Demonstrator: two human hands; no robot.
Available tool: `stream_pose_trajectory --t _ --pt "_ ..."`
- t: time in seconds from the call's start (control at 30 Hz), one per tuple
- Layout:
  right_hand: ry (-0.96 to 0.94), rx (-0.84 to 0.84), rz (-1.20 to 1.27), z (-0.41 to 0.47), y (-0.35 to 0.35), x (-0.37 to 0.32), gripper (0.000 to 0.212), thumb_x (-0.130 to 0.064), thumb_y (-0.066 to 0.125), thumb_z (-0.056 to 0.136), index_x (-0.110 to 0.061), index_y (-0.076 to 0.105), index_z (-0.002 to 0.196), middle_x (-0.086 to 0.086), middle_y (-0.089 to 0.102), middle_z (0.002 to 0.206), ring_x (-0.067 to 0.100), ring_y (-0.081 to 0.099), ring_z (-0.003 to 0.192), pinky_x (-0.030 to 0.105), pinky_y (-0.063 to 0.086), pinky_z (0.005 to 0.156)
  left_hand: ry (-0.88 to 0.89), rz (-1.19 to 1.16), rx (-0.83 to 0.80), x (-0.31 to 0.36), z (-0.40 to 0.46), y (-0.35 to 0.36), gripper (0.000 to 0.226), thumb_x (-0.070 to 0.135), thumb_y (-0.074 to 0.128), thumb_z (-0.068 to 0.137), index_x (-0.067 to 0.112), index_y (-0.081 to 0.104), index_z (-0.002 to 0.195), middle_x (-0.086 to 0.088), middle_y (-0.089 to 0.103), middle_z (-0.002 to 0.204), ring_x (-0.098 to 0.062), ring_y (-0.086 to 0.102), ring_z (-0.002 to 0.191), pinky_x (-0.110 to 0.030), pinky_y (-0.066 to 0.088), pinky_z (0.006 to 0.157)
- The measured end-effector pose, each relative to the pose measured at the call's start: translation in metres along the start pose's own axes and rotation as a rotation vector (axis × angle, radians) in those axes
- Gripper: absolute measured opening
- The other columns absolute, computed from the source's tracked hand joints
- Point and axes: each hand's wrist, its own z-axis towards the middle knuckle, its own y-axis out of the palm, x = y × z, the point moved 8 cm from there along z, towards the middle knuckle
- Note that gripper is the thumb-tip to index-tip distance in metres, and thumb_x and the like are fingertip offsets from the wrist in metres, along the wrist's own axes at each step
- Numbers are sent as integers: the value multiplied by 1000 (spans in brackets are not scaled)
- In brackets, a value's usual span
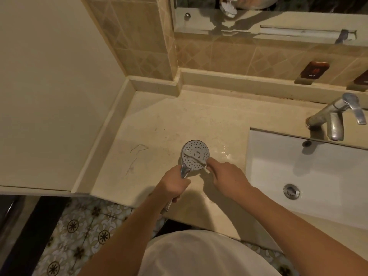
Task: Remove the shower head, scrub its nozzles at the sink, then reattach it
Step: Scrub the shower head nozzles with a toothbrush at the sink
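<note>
The round chrome shower head [196,152] lies face up over the beige countertop [159,126], its dotted nozzle plate toward me. My left hand [175,185] grips its chrome handle, whose end sticks out below my fist. My right hand [227,178] pinches a thin toothbrush [194,157] that lies across the nozzle face from left to right. The white sink basin [278,166] is to the right of both hands.
A chrome faucet [336,116] stands at the sink's back right, the drain [291,191] below it. Water glistens on the counter beside the shower head. A tiled wall and mirror rise behind; a raised ledge borders the counter's left. Patterned floor tiles show below.
</note>
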Motion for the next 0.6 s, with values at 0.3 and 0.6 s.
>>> stream_pose_trajectory --t 0.3,0.6 --pt "41 25 103 -2 3 9 13 -35 36 103 -28 46 98 -7 46 59 16 45 50 30 29 44 -36 52 -26 1 -4 7 41 12 59 90 15 55 130 -15 68 103 -22 61 60 -28 49 43" --pt "54 39 164 -2 3 9 13 -30 40 103 -24 49 97 -6 48 60 12 44 49 28 28 44 -37 55 -3 -7 -1 9 38 13 61 87 16 55 124 -12 67 99 -17 59 52 -25 48 40"
